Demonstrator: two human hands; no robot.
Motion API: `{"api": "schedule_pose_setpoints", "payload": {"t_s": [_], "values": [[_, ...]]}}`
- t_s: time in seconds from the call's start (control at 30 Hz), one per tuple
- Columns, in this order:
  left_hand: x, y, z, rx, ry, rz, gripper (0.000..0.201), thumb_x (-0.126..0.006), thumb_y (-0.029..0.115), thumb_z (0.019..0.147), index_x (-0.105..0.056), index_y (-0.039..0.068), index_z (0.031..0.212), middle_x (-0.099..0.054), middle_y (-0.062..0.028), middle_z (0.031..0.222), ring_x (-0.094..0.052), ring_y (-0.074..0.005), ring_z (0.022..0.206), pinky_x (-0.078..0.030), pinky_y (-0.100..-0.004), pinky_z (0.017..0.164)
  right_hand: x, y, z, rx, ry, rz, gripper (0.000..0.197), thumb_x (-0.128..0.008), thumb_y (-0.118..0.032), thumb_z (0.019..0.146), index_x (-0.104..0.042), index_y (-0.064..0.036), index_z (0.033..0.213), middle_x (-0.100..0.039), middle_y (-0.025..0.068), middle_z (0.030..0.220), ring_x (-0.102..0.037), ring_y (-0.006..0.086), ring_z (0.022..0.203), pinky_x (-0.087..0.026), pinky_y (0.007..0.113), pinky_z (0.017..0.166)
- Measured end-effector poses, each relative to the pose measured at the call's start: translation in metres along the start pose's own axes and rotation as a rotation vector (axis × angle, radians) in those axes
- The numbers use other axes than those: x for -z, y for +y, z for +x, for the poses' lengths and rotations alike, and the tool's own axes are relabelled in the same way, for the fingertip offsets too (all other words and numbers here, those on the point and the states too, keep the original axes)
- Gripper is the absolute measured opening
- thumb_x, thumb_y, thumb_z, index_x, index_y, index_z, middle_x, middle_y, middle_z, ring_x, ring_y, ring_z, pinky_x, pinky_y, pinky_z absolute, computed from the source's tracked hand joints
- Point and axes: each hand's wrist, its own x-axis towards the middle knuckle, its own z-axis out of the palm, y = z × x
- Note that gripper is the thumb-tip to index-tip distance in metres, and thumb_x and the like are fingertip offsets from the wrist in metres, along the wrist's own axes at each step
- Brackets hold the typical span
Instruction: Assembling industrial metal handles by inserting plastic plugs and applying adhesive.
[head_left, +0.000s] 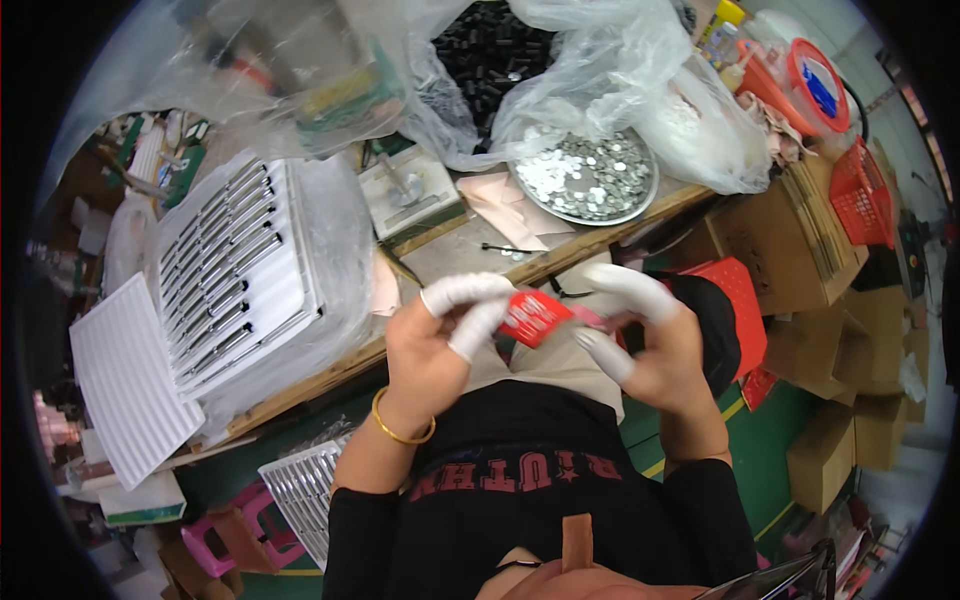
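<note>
On the left, slim metal rods [222, 262] lie in rows in a white tray [290, 280] on the tabletop [450, 258]. Next comes the left hand [428, 345], its thumb and forefinger in white covers and closed in a pinch on the near end of a small red packet [535, 318]. The packet is off the tabletop, held over the person's lap between the two hands. It looks thin and light, probably soft and easily creased, with a smooth face that could slip; a flat pinch at an edge or corner should suit it better than a hard squeeze. A blurred pink strip [590, 318] shows at its right end. Farthest right, the right hand [668, 345] has its covered thumb and forefinger curved apart around that strip; blur hides whether they grip it.
</note>
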Motion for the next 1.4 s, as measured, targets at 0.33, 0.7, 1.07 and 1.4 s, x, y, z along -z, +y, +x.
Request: {"api": "schedule_pose_setpoints", "payload": {"t_s": [0.33,0.7,1.07,1.4], "values": [[-0.031,-0.048,0.038,0.269,-0.422,0.076,0.035,-0.06,-0.004,0.083,-0.043,-0.002,0.114,-0.062,-0.0097,0.097,-0.062,-0.015,0.086,-0.052,-0.0264,0.074,0.017,0.051,0.03,0.186,-0.159,-0.247,0.031,-0.069,-0.018,0.076,-0.062,-0.008,0.105,-0.063,0.0161,0.079,-0.059,0.0358,0.077,-0.046,0.042,0.069],[-0.021,-0.164,0.034,-0.096,0.033,0.59,0.039,-0.066,0.002,0.077,-0.052,-0.002,0.113,-0.056,-0.0127,0.096,-0.056,-0.022,0.079,-0.047,-0.0325,0.075,0.251,0.119,0.099,-0.058,0.823,0.133,0.029,-0.063,-0.007,0.081,-0.055,-0.0007,0.108,-0.063,0.0074,0.087,-0.061,0.0144,0.064,-0.05,0.026,0.05],[-0.04,-0.155,0.036,-0.264,-0.003,0.963,0.048,-0.073,0.017,0.073,-0.053,0.001,0.114,-0.057,-0.0165,0.106,-0.055,-0.0352,0.092,-0.044,-0.042,0.081,0.499,0.311,0.189,-0.157,1.276,-0.172,0.021,-0.06,-0.008,0.084,-0.065,-0.0016,0.103,-0.067,0.0073,0.094,-0.066,0.0171,0.074,-0.053,0.027,0.06],[-0.04,-0.141,0.05,-0.17,-0.064,0.963,0.061,-0.076,0.027,0.069,-0.049,0.002,0.118,-0.054,-0.0145,0.116,-0.054,-0.0315,0.102,-0.042,-0.0396,0.088,0.615,0.435,0.187,-0.548,1.075,-0.333,0.027,-0.068,-0.027,0.08,-0.068,-0.0123,0.103,-0.053,-0.0011,0.062,-0.046,0.0104,0.049,-0.035,0.025,0.041]]}}
